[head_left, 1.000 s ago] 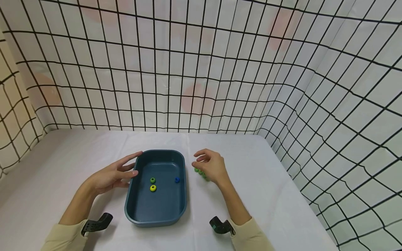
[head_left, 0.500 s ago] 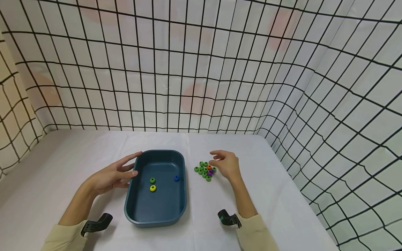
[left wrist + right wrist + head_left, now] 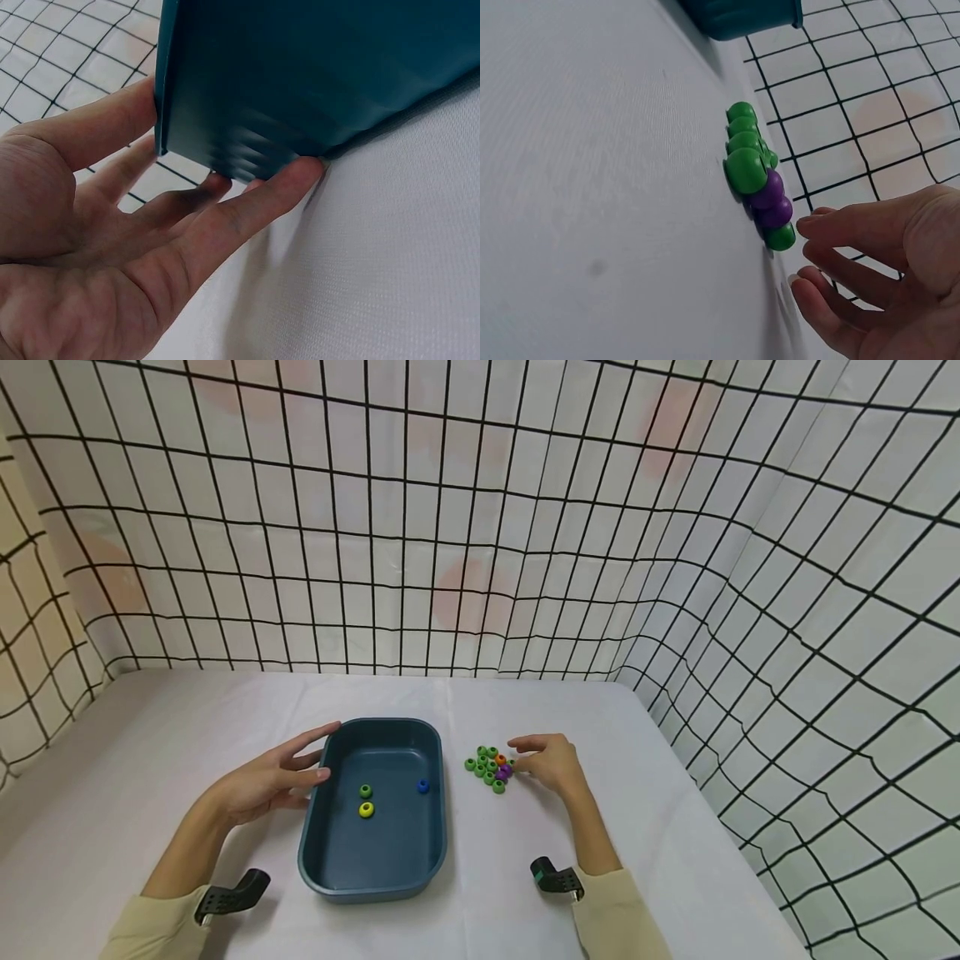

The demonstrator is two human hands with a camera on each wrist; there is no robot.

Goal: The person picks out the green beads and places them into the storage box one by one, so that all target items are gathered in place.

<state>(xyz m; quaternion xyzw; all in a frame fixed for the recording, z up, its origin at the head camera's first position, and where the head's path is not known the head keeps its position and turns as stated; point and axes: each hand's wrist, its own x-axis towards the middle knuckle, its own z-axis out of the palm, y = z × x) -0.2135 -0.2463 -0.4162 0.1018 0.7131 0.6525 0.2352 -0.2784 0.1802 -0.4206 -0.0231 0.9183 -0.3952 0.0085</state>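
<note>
In the head view, the blue tray [image 3: 375, 860] sits on the white cloth [image 3: 660, 827], low and a bit left of the middle of the frame. Inside it, a yellow bead [image 3: 366, 810] and a lone green bead [image 3: 365, 791] lie left of its middle, and a blue bead [image 3: 423, 786] lies near its right wall. The left hand [image 3: 258, 785], at the lower left, touches the tray's left side with long, spread fingers. To the right of the tray is a little heap of green beads [image 3: 480, 770], with an orange bead [image 3: 500, 760] and purple beads [image 3: 503, 772] at its right side. The right hand [image 3: 553, 762] reaches in just beside them. In the left wrist view, one finger meets the tray's rim at the upper left, and another reaches its low edge near the middle; the hand is loose, not clenched. In the right wrist view, there is a gap between the fingers, and I see nothing held. The fingertips, at the lower right, are just beside the last green bead [image 3: 781, 237]; I can't tell if they touch it. The beads look round and smooth, so a small bump could make one roll away. They sit so close together that a pinch could knock a neighbour. If the left hand pushes too hard, the tray could slide into the heap.
</note>
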